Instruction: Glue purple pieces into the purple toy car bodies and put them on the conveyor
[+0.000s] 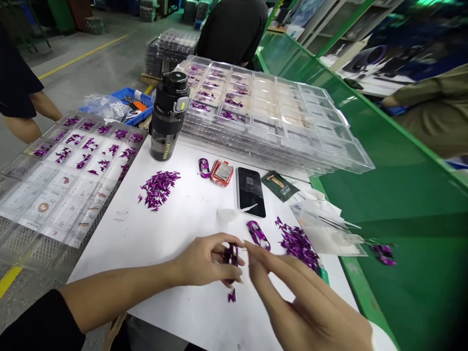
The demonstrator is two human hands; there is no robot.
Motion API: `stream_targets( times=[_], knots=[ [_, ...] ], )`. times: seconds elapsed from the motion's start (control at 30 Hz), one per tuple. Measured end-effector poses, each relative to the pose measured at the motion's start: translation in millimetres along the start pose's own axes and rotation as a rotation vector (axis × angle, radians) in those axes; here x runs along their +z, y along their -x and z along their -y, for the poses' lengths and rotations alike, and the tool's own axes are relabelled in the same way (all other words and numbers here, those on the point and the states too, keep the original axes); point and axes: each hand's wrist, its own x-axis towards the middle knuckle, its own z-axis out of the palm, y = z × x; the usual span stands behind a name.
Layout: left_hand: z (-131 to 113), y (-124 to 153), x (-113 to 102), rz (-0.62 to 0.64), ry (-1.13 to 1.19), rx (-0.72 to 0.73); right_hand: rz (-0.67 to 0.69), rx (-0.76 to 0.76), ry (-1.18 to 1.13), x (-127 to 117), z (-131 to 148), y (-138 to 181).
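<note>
My left hand [199, 261] is closed around a small purple toy car body [230, 261], with fingers on both sides of it. My right hand [292, 292] is just to its right, thumb and forefinger pinched beside the car; whatever is between those fingertips is too small to make out. Below the held car lies a small purple pointed piece [231, 295]. Another purple car shell [258, 235] rests on the white tabletop [175, 243] beyond my right hand. A heap of purple pieces [298, 246] lies to the right of that shell.
Another purple heap [159, 190] lies left, near a black bottle [170, 117]. Farther back are a third purple car [204, 167], a red-rimmed box [222, 173] and a phone [250, 191]. Stacked clear compartment trays [292, 131] stand behind; another tray [22, 195] lies left. People are nearby.
</note>
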Motion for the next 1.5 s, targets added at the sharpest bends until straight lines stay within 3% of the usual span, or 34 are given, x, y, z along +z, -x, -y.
stream_targets(
  times=[0.1,0.17,0.23,0.37,0.57,0.67,0.8,0.9,1.13,1.37,1.5],
  knots=[
    [-7,-2,-1,-0.005,0.145,-0.085,-0.070,0.450,-0.141,0,-17,30],
    [-10,-2,-3,0.014,0.168,-0.093,-0.068,0.590,-0.240,7,-28,43],
    [-11,-2,-3,0.034,0.161,-0.094,-0.057,0.635,-0.309,14,-36,51],
    [-11,-1,-3,0.061,0.112,-0.093,-0.044,0.615,-0.299,20,-45,58],
    [-6,-1,0,0.037,0.058,-0.050,0.008,0.247,0.014,18,-54,55],
    [-3,3,4,-0.024,-0.020,0.004,0.031,0.325,-0.042,14,-52,51],
    [1,9,12,-0.144,-0.173,0.101,-0.048,0.619,-0.303,12,-34,44],
    [3,11,14,-0.137,-0.218,0.166,-0.037,0.731,-0.449,17,-20,40],
    [8,9,12,-0.156,-0.279,0.225,-0.046,0.587,-0.356,30,-17,43],
    [10,8,12,-0.168,-0.316,0.227,-0.066,0.549,-0.279,32,-17,48],
    [8,8,11,-0.178,-0.360,0.217,-0.078,0.408,-0.159,34,-17,50]
  ],
)
